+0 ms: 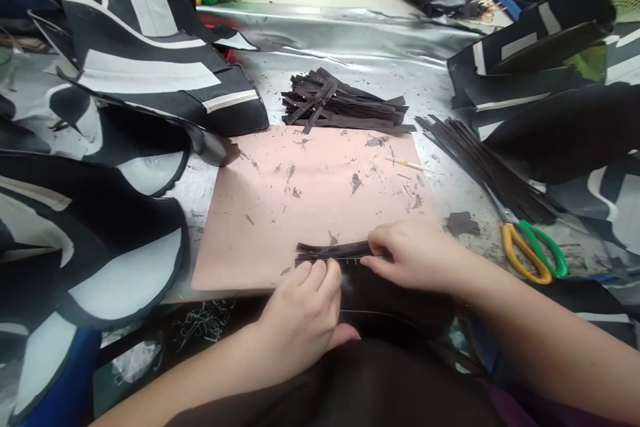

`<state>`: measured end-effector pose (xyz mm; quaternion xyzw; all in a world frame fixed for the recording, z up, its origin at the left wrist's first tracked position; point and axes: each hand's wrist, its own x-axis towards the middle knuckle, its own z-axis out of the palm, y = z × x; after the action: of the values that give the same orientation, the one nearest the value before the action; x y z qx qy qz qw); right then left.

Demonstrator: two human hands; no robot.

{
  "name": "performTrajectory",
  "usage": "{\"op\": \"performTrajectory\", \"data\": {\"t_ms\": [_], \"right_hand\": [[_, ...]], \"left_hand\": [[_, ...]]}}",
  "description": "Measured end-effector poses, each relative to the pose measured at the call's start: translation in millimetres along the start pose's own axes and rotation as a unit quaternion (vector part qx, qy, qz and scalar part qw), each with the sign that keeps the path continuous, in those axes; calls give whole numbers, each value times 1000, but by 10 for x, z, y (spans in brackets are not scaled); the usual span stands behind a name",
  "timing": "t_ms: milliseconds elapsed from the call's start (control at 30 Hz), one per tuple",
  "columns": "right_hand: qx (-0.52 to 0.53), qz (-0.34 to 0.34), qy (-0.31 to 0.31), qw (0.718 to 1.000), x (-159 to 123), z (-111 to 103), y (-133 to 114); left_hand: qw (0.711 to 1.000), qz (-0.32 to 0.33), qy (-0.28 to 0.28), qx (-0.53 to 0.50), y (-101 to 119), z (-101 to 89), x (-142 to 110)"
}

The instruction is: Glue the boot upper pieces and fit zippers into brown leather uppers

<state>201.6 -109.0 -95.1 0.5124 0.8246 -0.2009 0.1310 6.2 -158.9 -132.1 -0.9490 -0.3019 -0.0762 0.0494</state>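
Observation:
At the near edge of the pink board (260, 213), a dark zipper-like strip (333, 250) lies along the edge of a dark leather piece (400, 300), which hangs toward my lap. Small pale marks show along that edge, between my hands. My left hand (307, 303) has its fingers curled over the leather edge at the strip's left part, the thumb below. With thumb and forefinger, my right hand (407, 257) pinches the strip farther right. The finger pads of both hands are hidden.
Behind the board lies a pile of dark strips (345, 103). More long strips (490, 160) and scissors (533, 250) with yellow and green handles are at right. A thin white stick (413, 165) rests on the board. Black boot pieces (150, 73) crowd the left side.

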Motion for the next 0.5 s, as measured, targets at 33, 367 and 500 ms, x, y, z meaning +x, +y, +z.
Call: {"op": "performTrajectory", "data": {"t_ms": [33, 367, 500], "right_hand": [[19, -3, 0, 1000, -19, -9, 39], [80, 21, 23, 996, 6, 37, 94], [41, 16, 31, 999, 38, 81, 59]], "left_hand": [[1000, 1, -7, 0, 23, 11, -5], [998, 15, -43, 34, 97, -1, 25], [997, 34, -54, 40, 117, 8, 130]]}}
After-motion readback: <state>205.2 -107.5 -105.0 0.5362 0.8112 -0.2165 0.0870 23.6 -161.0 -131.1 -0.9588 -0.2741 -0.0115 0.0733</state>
